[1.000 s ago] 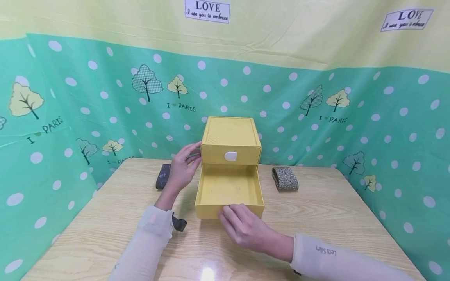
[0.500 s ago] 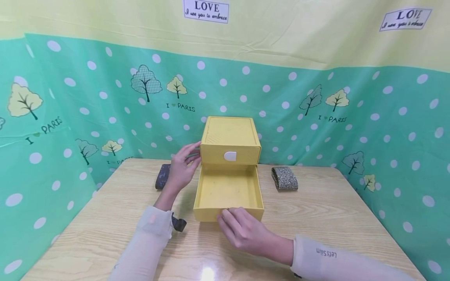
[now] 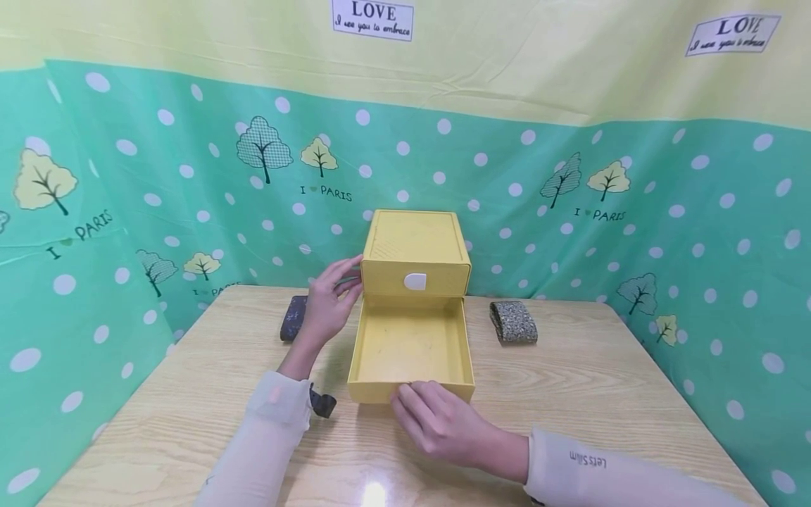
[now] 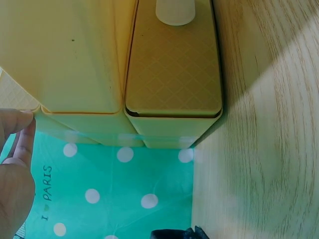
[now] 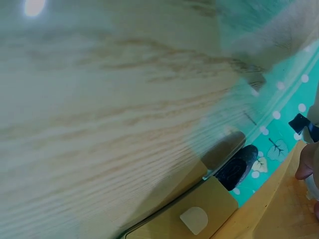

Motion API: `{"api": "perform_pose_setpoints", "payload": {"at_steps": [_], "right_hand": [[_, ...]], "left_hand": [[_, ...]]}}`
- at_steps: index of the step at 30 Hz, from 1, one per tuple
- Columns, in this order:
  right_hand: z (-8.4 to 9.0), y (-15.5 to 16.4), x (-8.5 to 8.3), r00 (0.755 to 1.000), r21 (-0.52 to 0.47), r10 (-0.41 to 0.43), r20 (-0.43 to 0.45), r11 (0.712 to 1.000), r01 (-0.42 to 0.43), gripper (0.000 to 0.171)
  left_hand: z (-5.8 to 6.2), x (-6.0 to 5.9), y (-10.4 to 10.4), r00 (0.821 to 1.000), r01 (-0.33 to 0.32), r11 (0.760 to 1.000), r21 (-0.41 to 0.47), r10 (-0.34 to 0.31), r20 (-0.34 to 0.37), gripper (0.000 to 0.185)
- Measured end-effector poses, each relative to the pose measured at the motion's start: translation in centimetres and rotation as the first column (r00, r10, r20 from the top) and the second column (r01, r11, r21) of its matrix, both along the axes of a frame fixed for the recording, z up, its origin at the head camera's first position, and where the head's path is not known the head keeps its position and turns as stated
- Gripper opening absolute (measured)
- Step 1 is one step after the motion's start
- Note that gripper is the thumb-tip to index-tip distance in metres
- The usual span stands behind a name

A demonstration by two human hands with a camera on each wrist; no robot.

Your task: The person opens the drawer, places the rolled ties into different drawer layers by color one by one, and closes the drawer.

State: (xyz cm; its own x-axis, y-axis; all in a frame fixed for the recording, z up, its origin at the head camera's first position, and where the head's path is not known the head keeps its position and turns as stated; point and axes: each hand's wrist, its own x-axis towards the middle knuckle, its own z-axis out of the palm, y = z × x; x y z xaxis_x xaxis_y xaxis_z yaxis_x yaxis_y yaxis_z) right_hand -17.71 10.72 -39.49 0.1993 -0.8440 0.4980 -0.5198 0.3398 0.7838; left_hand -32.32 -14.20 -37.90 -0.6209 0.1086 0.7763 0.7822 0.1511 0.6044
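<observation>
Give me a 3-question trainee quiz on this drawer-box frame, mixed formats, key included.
1. True or false: the lower drawer of the yellow box is pulled out and nothing shows inside it.
2. Which of the hands touches the box's side? A) left hand B) right hand C) neither
3. Fill in: a patterned pouch lies on the wooden table, to the ____ of the box as the person sees it.

Key: 1 true. 2 A; the right hand is at the lower drawer's front edge. 3 right; a darker pouch lies on the left, behind the left hand.
</observation>
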Motion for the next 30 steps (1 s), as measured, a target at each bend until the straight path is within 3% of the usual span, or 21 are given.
{"api": "perform_pose_setpoints", "payload": {"at_steps": [4, 12, 21, 30], "right_hand": [[0.5, 0.0, 0.3, 1.000, 0.002, -0.001, -0.005, 1.000, 0.001, 0.031], [-0.1, 0.0, 0.2, 1.000, 0.006, -0.007, 0.012, 1.000, 0.007, 0.035], [-0.2, -0.1, -0.4, 0.999, -0.012, 0.038, 0.022, 0.999, -0.038, 0.032], [1.0, 0.0, -1.0, 0.996, -0.130, 0.087, 0.034, 0.988, -0.082, 0.026]], "left_hand": [[0.0, 0.0, 0.0, 1.000, -0.004, 1.000, -0.001, 0.004, -0.009, 0.056], [0.0, 0.0, 0.0, 1.000, -0.004, 1.000, 0.000, 0.004, -0.005, 0.056], [0.0, 0.0, 0.0, 1.000, -0.004, 1.000, 0.001, 0.004, -0.005, 0.056], [0.0, 0.1, 0.1, 1.000, -0.014, 1.000, 0.003, 0.014, 0.003, 0.054]]}}
